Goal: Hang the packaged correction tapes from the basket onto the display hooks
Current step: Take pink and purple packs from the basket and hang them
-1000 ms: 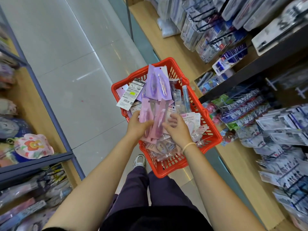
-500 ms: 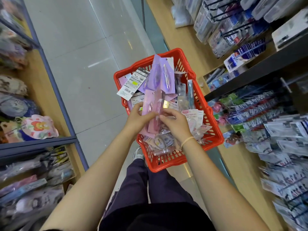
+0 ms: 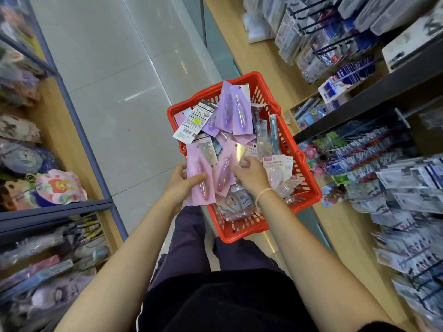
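A red plastic basket [image 3: 304, 188] stands on the floor ahead of me, heaped with carded correction tapes in pink and purple. My left hand [image 3: 178, 185] holds a small stack of pink packs [image 3: 199, 173] at the basket's left rim, thumb across the front. My right hand [image 3: 251, 177] pinches another pink pack [image 3: 224, 171] and lifts it off the heap. Two purple packs [image 3: 233, 111] lie on top at the basket's far end. Display hooks [image 3: 393, 164] with hanging stationery fill the shelving on my right.
A wooden shelf base [image 3: 239, 44] runs along the right of the tiled aisle [image 3: 115, 87]. On the left stands a blue-framed shelf unit [image 3: 72, 111] with soft goods and packaged items. My legs [image 3: 191, 240] are just behind the basket.
My hands have separated: the left now holds its pink stack off to the left, while the right lifts a further pink pack from the heap. The view has shifted slightly.
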`<state>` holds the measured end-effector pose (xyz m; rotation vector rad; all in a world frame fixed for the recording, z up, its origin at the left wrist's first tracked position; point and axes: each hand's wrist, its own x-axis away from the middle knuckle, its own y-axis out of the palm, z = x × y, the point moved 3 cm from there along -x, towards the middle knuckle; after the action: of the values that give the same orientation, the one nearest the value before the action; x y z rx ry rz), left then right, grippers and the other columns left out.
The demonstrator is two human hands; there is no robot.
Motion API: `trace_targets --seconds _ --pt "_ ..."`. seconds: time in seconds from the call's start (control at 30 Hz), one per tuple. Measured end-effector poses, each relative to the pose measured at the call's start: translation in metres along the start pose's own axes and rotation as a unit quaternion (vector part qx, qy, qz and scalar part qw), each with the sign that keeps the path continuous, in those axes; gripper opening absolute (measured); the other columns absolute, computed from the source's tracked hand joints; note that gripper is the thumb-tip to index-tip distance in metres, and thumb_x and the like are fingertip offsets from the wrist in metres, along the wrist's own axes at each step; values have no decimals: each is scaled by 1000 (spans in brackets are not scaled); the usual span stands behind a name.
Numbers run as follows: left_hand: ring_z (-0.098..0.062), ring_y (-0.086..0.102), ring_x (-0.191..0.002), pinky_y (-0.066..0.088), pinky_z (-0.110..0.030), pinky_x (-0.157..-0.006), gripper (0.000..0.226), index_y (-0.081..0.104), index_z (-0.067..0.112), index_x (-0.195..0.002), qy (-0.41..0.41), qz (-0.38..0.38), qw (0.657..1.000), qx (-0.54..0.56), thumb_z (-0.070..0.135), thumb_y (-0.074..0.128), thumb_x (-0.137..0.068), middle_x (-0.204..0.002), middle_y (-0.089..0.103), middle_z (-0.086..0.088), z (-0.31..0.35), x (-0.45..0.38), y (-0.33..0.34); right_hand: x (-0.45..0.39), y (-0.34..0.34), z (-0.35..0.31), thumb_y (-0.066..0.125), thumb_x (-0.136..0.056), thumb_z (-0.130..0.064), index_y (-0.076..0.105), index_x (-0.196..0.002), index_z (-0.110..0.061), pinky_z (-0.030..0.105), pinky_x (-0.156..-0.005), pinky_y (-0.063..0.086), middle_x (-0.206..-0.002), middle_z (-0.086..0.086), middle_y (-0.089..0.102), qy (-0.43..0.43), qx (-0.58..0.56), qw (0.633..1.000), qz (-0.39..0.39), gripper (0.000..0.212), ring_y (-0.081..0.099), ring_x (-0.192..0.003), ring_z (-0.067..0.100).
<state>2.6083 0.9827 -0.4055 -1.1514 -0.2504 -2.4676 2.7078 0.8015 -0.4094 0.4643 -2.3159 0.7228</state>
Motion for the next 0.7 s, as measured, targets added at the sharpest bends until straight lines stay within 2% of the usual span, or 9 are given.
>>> trace_targets --seconds 0.07,0.1,0.17,0.27,0.37,0.47,0.53,0.6,0.7 --pt "-18 72 -87 59 -29 -70 51 54 10 -134 -13 -16 1000 -1 8 76 -88 -111 71 -7 1 -6 -7 -4 13 -9 71 -92 -28 50 -133 -3 29 -91 44 -129 12 53 6 49 998 30 53 57 -111 28" --pt "-19 71 -87 57 -29 -69 47 54 10 -135 -19 -25 1000 -1 5 71 -91 -112 70 -8 3 -10 -11 -6 20 -13 71 -92 -29 47 -134 -2 30 -92 43 -132 14 48 16 61 997 46 56 56 -113 31" --pt "-22 70 -90 56 -33 -73 53 54 14 -133 -28 -51 998 16 9 72 -84 -112 68 -9 11 -15 -20 -9 33 -17 72 -91 -27 43 -137 0 35 -96 45 -136 17 40 44 65 994 78 60 56 -115 36" --pt "-26 70 -93 57 -41 -82 59 56 19 -127 -42 -91 994 33 20 68 -70 -109 68 -9 27 -22 -35 -13 44 -21 76 -88 -26 44 -136 -1 40 -98 47 -136 18 45 78 74 988 111 63 54 -120 37" --pt "-26 72 -102 58 -46 -92 55 58 26 -127 -39 -127 991 17 22 75 -75 -115 72 -5 41 -33 -48 -12 46 -27 82 -82 -26 47 -130 -4 39 -97 47 -131 13 45 89 48 985 139 64 53 -116 32" --pt "-21 75 -99 60 -38 -82 48 55 24 -133 -26 -151 988 -8 11 74 -90 -120 71 -6 56 -47 -53 -8 46 -34 83 -80 -29 50 -120 -8 38 -96 45 -121 9 47 78 58 981 170 56 51 -113 29" --pt "-19 75 -95 61 -35 -77 43 54 25 -130 -19 -161 987 -23 8 69 -94 -118 71 -6 69 -52 -52 -3 43 -41 81 -82 -28 47 -114 -12 33 -83 46 -111 6 56 68 23 982 177 49 57 -104 27" --pt "-18 75 -94 62 -35 -76 44 52 27 -130 -13 -166 985 -38 10 70 -94 -117 71 -3 82 -57 -49 5 36 -52 81 -84 -24 46 -111 -16 23 -67 44 -98 0 60 48 -51 983 171 45 60 -90 19" --pt "-19 75 -98 62 -39 -81 52 49 29 -136 4 -181 982 -52 13 73 -93 -115 72 -1 101 -60 -43 18 22 -74 81 -85 -20 48 -115 -20 13 -64 48 -104 0 65 6 -141 979 147 45 64 -88 9"
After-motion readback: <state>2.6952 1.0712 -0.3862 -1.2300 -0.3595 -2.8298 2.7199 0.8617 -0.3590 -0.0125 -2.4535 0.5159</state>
